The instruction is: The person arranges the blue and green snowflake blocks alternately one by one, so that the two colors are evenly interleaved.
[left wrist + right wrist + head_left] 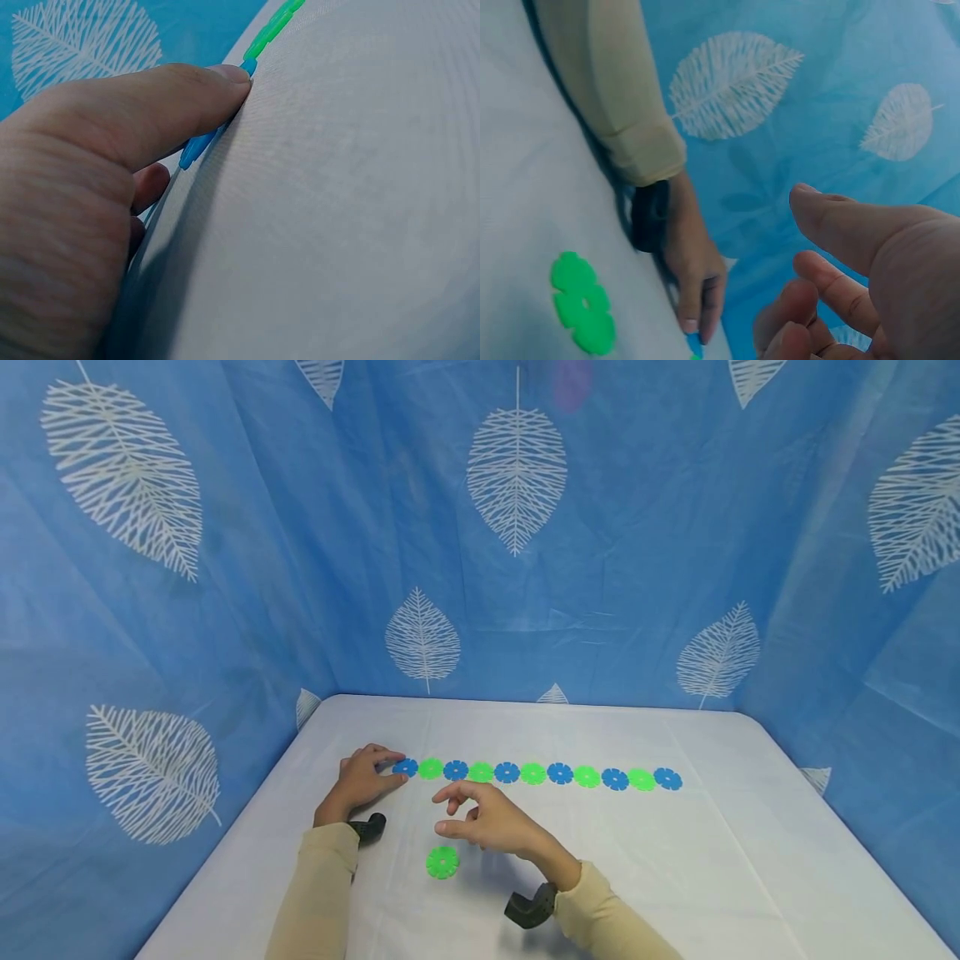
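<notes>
A row of flat, notched snowflake-shaped plastic discs, blue and green by turns, lies across the white table. At its left end, my left hand (363, 782) pinches the last blue disc (406, 764) between thumb and forefinger. The left wrist view has the thumb on that disc's edge, with a green disc (271, 31) just beyond. My right hand (491, 820) hovers over the table below the row, fingers loosely bent and holding nothing. Nearest to it, a single green disc (435, 867) lies apart from the row; the right wrist view also has this green disc (574, 300).
The row runs right to a blue disc (667, 778) at its far end. A blue cloth (600, 568) with white leaf prints hangs behind and on both sides of the white-covered table (720, 860). Dark bands sit on both wrists.
</notes>
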Tool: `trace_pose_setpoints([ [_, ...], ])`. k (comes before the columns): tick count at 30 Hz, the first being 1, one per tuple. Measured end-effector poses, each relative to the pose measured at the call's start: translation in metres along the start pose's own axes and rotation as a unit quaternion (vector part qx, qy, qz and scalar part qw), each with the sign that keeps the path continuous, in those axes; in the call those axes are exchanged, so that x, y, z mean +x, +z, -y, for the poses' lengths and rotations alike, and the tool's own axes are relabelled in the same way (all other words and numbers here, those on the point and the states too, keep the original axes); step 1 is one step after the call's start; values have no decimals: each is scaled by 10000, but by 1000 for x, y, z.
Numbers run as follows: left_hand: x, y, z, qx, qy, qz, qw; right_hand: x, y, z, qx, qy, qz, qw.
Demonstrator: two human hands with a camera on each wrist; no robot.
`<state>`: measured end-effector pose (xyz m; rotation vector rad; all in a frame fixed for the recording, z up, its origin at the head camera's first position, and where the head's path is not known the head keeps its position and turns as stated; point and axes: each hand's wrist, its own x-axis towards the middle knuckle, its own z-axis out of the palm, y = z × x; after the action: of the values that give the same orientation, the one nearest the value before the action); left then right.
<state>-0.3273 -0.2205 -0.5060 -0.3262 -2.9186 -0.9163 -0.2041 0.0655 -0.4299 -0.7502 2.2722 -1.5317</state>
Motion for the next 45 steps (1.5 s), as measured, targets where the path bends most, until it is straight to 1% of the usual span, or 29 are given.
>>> trace_pose_setpoints([
  [6,0,-1,0,45,7,-5,10000,5,13,-14,-121,123,229,9996],
  [12,0,-1,1,54,89,-53,9999,7,19,-25,-111,306,325,9989],
  [17,-1,0,1,-16,96,-49,9999,7,21,-31,-388,387,416,9976],
  [20,0,0,1,-41,53,-47,10000,8,21,-33,-573,389,452,9966],
  [28,0,-1,0,-60,-11,-10,10000,10,19,-42,-789,328,628,9944],
  [33,-1,-2,-1,-143,-4,-17,9999,9,18,-45,-969,217,638,9930],
  [37,-2,-3,-1,-172,-2,-17,9999,8,19,-45,-1311,110,663,9891],
  [41,-2,-3,-1,-151,2,-11,9999,7,21,-43,-1578,131,634,9854],
  [45,-3,-3,-2,-157,-16,-6,9999,6,23,-43,-1626,184,583,9848],
])
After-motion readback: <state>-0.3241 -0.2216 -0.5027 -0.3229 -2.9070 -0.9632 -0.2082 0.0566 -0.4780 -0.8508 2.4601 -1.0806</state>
